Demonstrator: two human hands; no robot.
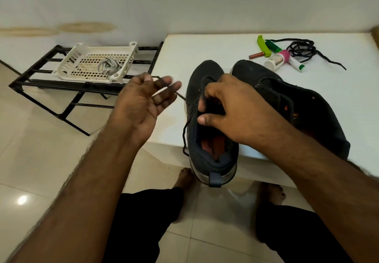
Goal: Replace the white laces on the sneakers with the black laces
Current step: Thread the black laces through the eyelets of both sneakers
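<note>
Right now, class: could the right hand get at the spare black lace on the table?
Probably not at once. The right hand grips the near sneaker, and the second sneaker lies between it and the spare black lace.

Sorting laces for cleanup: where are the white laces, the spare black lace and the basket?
white laces [108,66], head view, middle of the bundle.
spare black lace [301,50], head view, coiled part.
basket [67,57], head view, left wall.
</note>
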